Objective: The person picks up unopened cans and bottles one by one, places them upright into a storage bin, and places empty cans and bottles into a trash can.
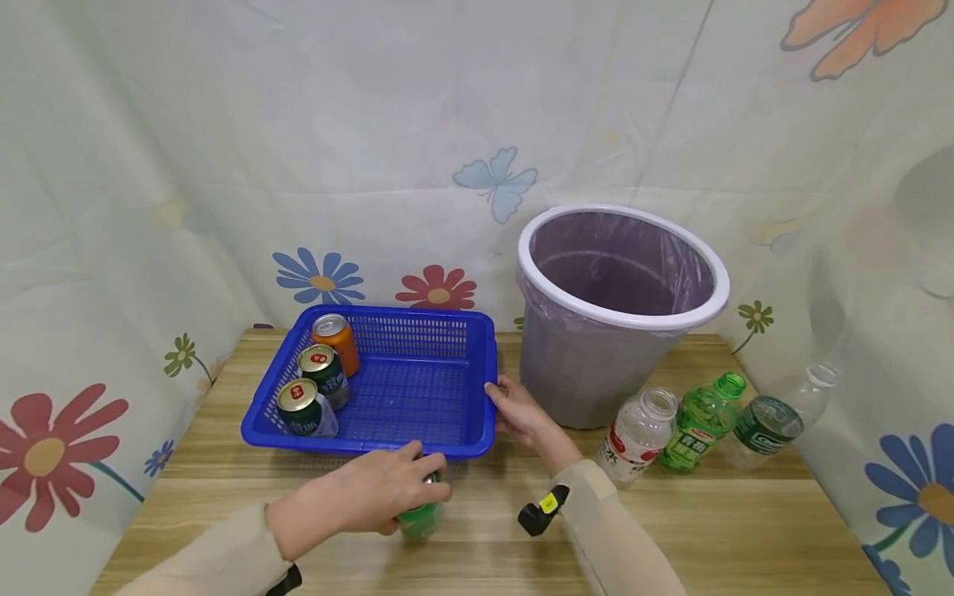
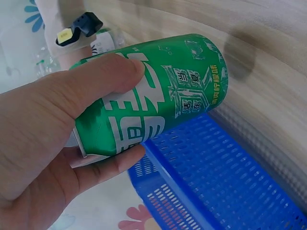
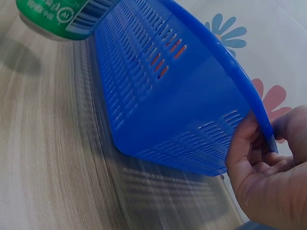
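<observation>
The left hand (image 1: 387,488) grips a green can (image 1: 420,520) just in front of the basket's near edge. In the left wrist view, thumb and fingers wrap the can (image 2: 158,91), which is held above the table. The right hand (image 1: 522,414) pinches the right rim of the blue basket (image 1: 488,381); the right wrist view shows the fingers of this hand (image 3: 268,167) curled round the rim. Inside the basket, an orange can (image 1: 345,349) and two dark green cans (image 1: 325,382) (image 1: 301,414) stand along the left side.
A grey bin (image 1: 589,364) with a white rim and a plastic liner stands right of the basket. Three empty bottles stand at the right: one clear with a red label (image 1: 633,439), one green (image 1: 696,426), one clear with a green label (image 1: 771,422). A flowered cloth hangs behind.
</observation>
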`<action>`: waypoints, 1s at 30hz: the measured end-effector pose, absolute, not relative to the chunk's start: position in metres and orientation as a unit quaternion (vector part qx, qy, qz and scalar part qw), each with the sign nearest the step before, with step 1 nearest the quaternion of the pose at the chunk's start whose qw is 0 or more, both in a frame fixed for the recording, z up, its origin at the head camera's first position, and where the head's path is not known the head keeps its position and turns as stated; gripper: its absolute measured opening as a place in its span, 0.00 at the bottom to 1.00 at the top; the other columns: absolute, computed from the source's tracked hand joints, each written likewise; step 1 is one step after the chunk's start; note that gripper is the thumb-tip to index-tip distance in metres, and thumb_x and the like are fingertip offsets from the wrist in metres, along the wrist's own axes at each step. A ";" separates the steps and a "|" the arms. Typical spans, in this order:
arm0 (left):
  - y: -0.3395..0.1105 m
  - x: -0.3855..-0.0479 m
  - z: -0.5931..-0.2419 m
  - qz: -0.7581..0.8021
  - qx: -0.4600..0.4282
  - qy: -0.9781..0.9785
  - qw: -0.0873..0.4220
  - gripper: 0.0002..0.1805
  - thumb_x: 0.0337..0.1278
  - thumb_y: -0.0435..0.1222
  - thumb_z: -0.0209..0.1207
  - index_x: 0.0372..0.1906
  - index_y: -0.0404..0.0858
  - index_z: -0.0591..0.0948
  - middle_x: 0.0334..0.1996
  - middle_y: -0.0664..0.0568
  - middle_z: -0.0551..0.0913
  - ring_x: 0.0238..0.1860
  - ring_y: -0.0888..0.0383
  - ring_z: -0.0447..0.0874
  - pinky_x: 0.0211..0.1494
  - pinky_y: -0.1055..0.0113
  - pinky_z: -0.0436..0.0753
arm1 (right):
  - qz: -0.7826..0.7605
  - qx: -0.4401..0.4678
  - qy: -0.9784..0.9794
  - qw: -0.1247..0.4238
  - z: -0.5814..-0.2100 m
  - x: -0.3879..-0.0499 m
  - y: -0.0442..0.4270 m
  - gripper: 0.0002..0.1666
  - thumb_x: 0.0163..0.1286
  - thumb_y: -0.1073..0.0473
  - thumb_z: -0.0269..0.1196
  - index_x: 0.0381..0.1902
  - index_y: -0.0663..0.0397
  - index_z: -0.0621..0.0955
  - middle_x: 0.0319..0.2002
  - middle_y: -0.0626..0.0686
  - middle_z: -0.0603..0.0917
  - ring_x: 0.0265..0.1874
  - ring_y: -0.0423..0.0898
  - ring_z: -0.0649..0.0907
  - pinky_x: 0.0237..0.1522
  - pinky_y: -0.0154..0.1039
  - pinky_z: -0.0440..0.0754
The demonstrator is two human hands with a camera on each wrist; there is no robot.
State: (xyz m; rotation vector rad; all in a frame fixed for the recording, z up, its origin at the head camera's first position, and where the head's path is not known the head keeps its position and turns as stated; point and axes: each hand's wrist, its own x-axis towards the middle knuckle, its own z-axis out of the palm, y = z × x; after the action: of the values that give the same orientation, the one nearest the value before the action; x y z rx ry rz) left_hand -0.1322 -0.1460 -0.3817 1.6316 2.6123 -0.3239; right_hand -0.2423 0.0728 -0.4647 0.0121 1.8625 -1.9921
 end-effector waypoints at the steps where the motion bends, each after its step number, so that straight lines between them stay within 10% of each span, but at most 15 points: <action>1: -0.146 -0.132 -0.380 -0.103 0.527 0.843 0.024 0.34 0.28 0.46 0.75 0.49 0.56 0.73 0.49 0.57 0.70 0.40 0.58 0.72 0.30 0.75 0.77 | -0.715 0.005 0.668 0.206 -0.465 -0.243 0.073 0.18 0.73 0.59 0.44 0.54 0.67 0.64 0.47 0.65 0.78 0.35 0.47 0.82 0.36 0.43 0.82; 30: -0.181 -0.124 -0.332 -0.100 0.506 0.856 -0.011 0.34 0.31 0.42 0.73 0.51 0.52 0.72 0.48 0.53 0.71 0.39 0.56 0.71 0.29 0.75 0.77 | -0.712 -0.001 0.671 0.206 -0.462 -0.242 0.073 0.20 0.73 0.59 0.44 0.55 0.68 0.62 0.34 0.49 0.79 0.29 0.40 0.81 0.38 0.45 0.82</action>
State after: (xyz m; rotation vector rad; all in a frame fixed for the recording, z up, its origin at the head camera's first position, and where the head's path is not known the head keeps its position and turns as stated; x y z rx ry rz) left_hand -0.1241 -0.1806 -0.3323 1.6016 2.7093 -0.3157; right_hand -0.2421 0.0728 -0.4621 -0.0031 1.8703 -1.9833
